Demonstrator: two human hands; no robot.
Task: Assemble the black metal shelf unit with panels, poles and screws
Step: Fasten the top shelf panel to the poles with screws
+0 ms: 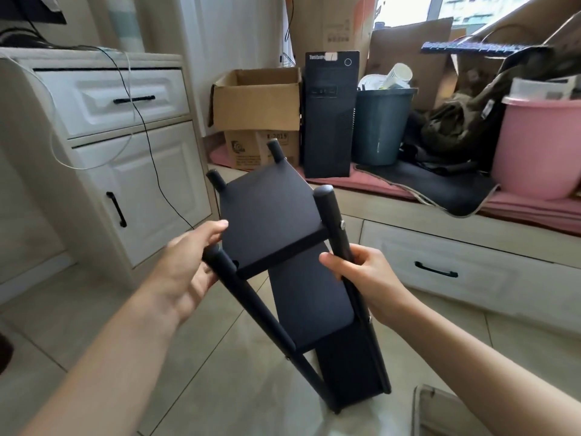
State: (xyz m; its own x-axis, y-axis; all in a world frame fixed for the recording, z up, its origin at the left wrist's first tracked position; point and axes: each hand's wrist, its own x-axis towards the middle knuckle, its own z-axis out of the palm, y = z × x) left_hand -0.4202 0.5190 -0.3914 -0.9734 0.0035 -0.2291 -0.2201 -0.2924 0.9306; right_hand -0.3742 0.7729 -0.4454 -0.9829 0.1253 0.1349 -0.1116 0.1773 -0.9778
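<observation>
arms: two, bare | sleeves: none visible | hands: ungloved

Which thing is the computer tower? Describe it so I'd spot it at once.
Look along the low window bench at the back. Between the open cardboard box and the blue-grey waste bin stands the computer tower: the only tall, flat-fronted black block there, with a round button top right.

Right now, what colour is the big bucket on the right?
Pink: the bucket stands on the low bench, seen in the head view, the only one.
</observation>
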